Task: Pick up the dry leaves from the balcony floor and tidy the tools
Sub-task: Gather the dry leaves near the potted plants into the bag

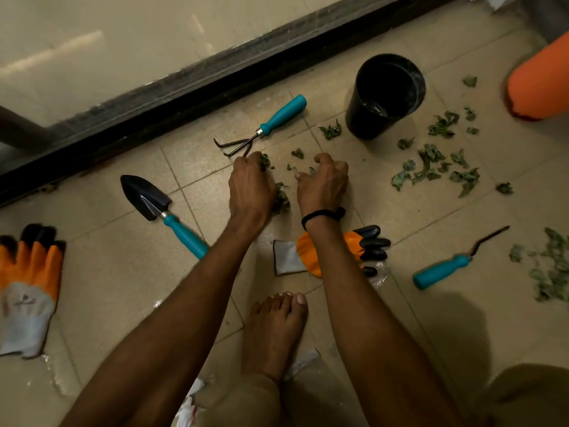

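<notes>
Dry green leaves (432, 167) lie scattered over the tiled floor, most to the right of my hands. My left hand (251, 183) grips a clump of leaves (280, 200) low over the tiles. My right hand (323, 180) is beside it with curled fingers over small leaf bits; whether it holds any I cannot tell. A hand rake (264, 126) with a teal handle lies just beyond my left hand. A black trowel (160, 211) lies to the left, and a narrow teal-handled tool (452, 263) to the right.
A black pot (385, 97) stands upright beyond my right hand. One orange and grey glove (27, 288) lies at far left, another (354, 248) under my right wrist. A dark door track (184, 97) runs across the back. My bare foot (277, 328) is below, and an orange object (542, 81) sits at the upper right.
</notes>
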Motion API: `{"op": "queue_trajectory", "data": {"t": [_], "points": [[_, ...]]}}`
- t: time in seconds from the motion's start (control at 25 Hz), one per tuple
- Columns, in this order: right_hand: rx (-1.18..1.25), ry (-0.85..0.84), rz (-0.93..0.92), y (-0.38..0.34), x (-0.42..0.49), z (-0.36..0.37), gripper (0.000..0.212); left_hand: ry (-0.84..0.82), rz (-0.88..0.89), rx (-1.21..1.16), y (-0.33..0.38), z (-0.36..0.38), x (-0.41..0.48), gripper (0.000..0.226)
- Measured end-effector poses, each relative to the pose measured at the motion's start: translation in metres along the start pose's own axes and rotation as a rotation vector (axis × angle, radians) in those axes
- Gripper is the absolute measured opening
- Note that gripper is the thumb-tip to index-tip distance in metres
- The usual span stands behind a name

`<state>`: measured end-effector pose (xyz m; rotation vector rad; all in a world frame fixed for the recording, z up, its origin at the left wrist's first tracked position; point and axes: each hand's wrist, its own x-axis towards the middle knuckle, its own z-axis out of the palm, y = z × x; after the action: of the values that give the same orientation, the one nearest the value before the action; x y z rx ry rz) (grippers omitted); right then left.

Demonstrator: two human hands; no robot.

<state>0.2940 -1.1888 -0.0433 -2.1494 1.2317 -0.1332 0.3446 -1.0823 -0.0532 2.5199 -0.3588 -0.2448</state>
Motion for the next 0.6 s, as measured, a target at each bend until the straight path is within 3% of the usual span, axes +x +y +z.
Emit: {"op": "queue_trajectory", "data": {"t": [0.16, 0.36, 0.6], "points": [[-0.042, 0.017, 0.055, 0.0, -0.004, 0.008, 0.051, -0.005, -0.075, 0.039, 0.007, 0.001, -0.006, 0.037], [-0.087, -0.02, -0.041, 0.006, 0.001, 0.016, 0.022, -0.007, -0.041, 0.095, 0.005, 0.009, -0.002, 0.034], [-0.042, -0.073, -0.12, -0.008, 0.022, 0.0, 0.02, -0.022, 0.027, 0.016, 0.001, 0.013, 0.011, 0.016]]}}
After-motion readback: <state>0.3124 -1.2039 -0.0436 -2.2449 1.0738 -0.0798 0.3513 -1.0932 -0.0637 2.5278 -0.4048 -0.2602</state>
